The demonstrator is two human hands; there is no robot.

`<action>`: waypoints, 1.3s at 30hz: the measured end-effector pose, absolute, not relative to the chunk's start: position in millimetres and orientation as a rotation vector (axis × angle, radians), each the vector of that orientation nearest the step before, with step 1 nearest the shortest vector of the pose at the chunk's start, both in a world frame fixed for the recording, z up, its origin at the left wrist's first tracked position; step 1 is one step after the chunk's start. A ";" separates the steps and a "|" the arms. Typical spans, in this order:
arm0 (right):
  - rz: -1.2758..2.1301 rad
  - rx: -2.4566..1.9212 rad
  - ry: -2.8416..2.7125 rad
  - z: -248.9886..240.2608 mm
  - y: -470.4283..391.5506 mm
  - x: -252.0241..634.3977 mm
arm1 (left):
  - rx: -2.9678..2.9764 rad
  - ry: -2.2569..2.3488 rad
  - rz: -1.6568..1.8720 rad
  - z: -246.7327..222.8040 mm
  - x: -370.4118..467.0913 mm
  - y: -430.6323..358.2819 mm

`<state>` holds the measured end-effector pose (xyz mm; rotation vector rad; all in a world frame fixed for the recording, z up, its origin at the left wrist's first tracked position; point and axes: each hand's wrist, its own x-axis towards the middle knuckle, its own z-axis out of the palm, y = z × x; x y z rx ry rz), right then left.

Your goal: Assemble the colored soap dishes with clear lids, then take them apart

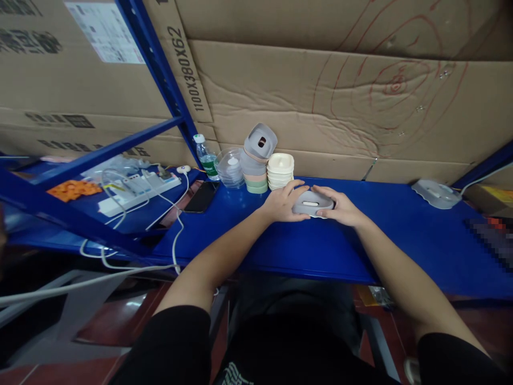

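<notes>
Just right of the frame's centre, the left hand (285,204) and right hand (341,208) clasp the grey box (315,196) from opposite ends, probably to steady it; up-left, cream pieces (280,175) stand stacked, perhaps saving room

My left hand (284,203) and my right hand (341,208) hold a grey slotted piece (315,198) between them at the blue table (308,248). Just beyond my left hand stand a cream stack (280,171) and a taller grey, pink and green stack (255,169) (its top piece (253,145) sits tilted).
</notes>
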<state>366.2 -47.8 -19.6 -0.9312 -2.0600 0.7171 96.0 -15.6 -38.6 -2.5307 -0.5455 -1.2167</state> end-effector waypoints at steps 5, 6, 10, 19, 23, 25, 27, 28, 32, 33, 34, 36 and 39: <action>0.782 -0.932 -1.979 -18.4 -49.3 362.8 | -2.571 -0.542 -1.181 -36.6 95.9 -17.1; 0.798 -0.933 -1.952 -17.7 -49.9 362.1 | -2.571 -0.536 -1.176 -36.3 95.8 -17.1; 0.880 -0.973 -1.779 -14.7 -52.0 359.1 | -2.517 -0.528 -1.215 -34.2 94.2 -16.0; 0.941 -1.102 -1.395 -10.5 -50.9 360.0 | -2.500 -0.585 -1.185 -27.6 80.4 -9.2; 0.926 -1.230 -1.301 -10.5 -45.3 362.4 | -2.487 -0.439 -1.104 -27.7 85.6 -12.7; 0.907 -1.267 -1.269 -11.2 -42.6 363.9 | -2.515 -0.406 -1.044 -27.6 90.5 -15.8; 0.894 -1.284 -1.261 -12.0 -41.0 365.3 | -2.552 -0.389 -1.005 -27.0 94.6 -18.4; 0.889 -1.290 -1.265 -12.3 -40.8 365.7 | -2.561 -0.385 -1.000 -26.6 95.9 -19.2; 0.887 -1.270 -1.297 -10.8 -43.7 363.2 | -2.518 -0.434 -1.058 -25.4 94.6 -18.1; 0.888 -1.244 -1.298 -9.8 -45.0 361.7 | -2.497 -0.466 -1.084 -25.3 92.8 -16.8; 0.894 -1.212 -1.296 -8.6 -46.3 360.0 | -2.475 -0.503 -1.117 -25.0 90.4 -15.1; 0.910 -1.146 -1.288 -6.2 -48.5 357.2 | -2.418 -0.594 -1.205 -23.6 84.0 -10.7; 0.922 -1.104 -1.283 -5.0 -49.7 356.6 | -2.273 -0.798 -1.369 -18.8 69.3 -1.9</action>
